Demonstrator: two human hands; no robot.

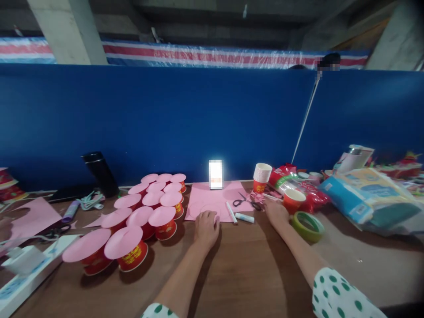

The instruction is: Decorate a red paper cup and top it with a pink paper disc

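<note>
My left hand [206,227] rests curled on the near edge of a pink paper sheet [217,198] on the wooden table [238,269]; what its fingers hold is hidden. My right hand [275,211] reaches to the sheet's right, its fingers by the scissors [243,202] and pink scraps, and its grip is unclear. A white pen [231,212] and a glue stick [244,217] lie between the hands. A stack of paper cups [262,176] and a single red cup [293,199] stand just beyond the right hand.
Several red cups capped with pink paper discs [145,216] crowd the left. A green tape roll [309,225] lies right of my right hand, with plastic bags [371,196] beyond. A phone [215,174] and black flask [100,173] stand against the blue partition [185,119].
</note>
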